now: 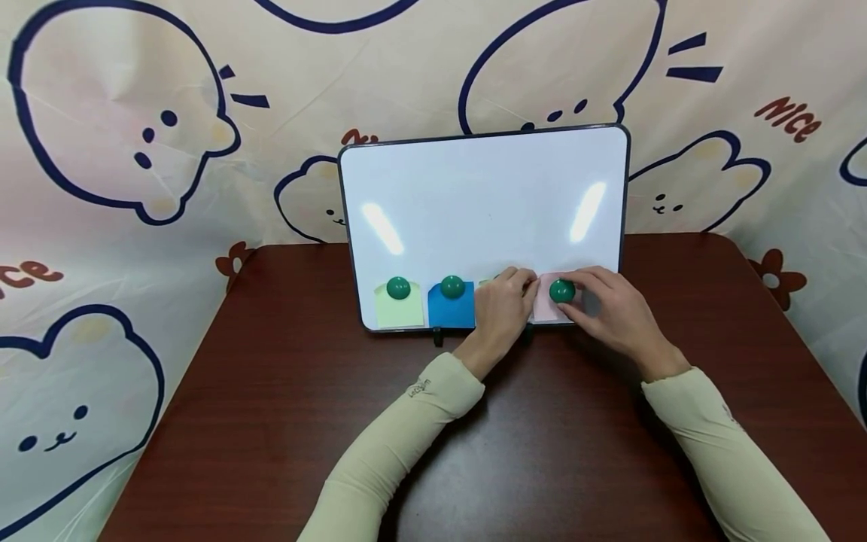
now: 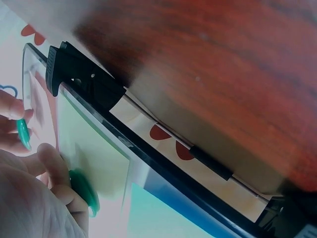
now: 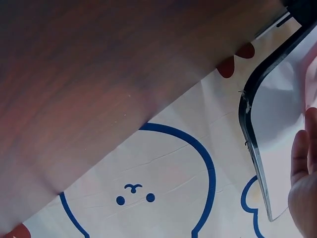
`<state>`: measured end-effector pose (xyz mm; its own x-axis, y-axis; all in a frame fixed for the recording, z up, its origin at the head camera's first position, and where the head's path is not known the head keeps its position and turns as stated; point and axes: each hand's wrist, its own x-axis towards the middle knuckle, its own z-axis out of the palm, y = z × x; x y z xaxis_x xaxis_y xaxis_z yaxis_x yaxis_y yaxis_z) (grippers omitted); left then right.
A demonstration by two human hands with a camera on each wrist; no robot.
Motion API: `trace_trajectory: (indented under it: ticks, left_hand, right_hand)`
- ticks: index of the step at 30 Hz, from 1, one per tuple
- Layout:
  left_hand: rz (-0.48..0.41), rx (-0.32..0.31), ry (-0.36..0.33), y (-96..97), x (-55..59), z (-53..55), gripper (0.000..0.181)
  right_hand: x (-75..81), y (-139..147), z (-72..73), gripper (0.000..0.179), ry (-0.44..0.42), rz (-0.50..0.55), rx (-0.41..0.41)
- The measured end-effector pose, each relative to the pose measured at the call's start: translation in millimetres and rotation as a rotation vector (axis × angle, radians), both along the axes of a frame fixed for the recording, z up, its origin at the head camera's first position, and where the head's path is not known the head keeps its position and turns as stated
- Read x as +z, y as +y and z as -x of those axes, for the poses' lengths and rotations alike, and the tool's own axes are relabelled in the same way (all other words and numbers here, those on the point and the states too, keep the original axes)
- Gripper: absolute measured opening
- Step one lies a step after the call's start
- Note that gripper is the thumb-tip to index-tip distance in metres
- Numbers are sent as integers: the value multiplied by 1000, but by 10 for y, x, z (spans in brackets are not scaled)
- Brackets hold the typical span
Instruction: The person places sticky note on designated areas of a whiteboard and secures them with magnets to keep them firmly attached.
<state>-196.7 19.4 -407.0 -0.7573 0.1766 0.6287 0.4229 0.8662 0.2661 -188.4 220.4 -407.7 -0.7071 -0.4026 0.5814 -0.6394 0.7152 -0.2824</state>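
Note:
My right hand (image 1: 619, 312) pinches a green round magnet (image 1: 561, 291) between thumb and fingers, over a pink sticky note (image 1: 545, 307) at the whiteboard's lower right. At that note's upper left corner, the thumb and fingertips of my left hand (image 1: 503, 309) pinch the paper. Partly behind the left hand is a pale yellow-green note (image 2: 99, 148) with its own green magnet (image 2: 83, 191). The right wrist view catches only part of the right hand (image 3: 304, 188), beside the pink note's edge.
The whiteboard (image 1: 481, 203) leans upright on black stand clips (image 1: 438, 336) on a dark wooden table (image 1: 271, 421). Further left, a light green note (image 1: 400, 315) and a blue note (image 1: 452, 310) each carry a green magnet. A cartoon-printed cloth (image 1: 284, 90) hangs behind.

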Motion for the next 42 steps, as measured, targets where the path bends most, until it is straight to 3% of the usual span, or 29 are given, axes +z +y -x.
trace_trajectory:
  ticks: [9,24,42]
  left_hand:
    - [-9,-5,-6,22,3,-11,15]
    - [-1,-1,-2,-2,-6,-24,16]
    - [-10,-2,-28,-19,0,-45,15]
  right_hand:
    - [-12,-1,22,56,19,-2,-32]
    - [-38,-57,117,54,79,6,1]
    - [-43,-79,84,54,26,36,-45]
